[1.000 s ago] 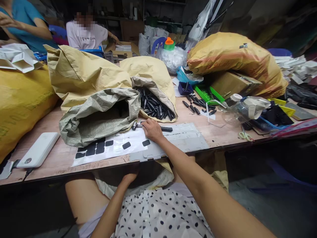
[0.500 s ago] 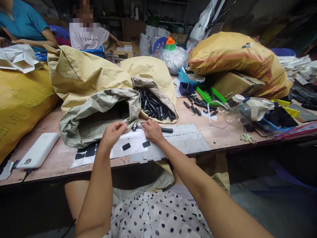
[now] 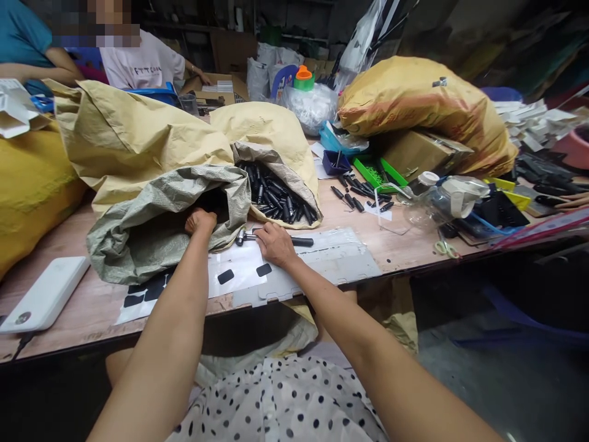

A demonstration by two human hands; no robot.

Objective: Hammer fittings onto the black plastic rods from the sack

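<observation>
The right hand [image 3: 276, 244] is lying over the hammer [image 3: 302, 242] on the grey board [image 3: 340, 253], grip unclear. Beyond, the left hand [image 3: 201, 222] is occupying the sack [image 3: 133, 199]'s mouth, fingers curled, any hold hidden; the slack rim [image 3: 239, 191] could be snagging that wrist.

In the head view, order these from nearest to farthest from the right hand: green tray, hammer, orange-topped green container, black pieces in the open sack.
From the right hand:
1. Hammer: directly under the fingers.
2. Black pieces in the open sack: just behind the hand.
3. Green tray: farther back, to the right.
4. Orange-topped green container: far back, beyond the sacks.
</observation>
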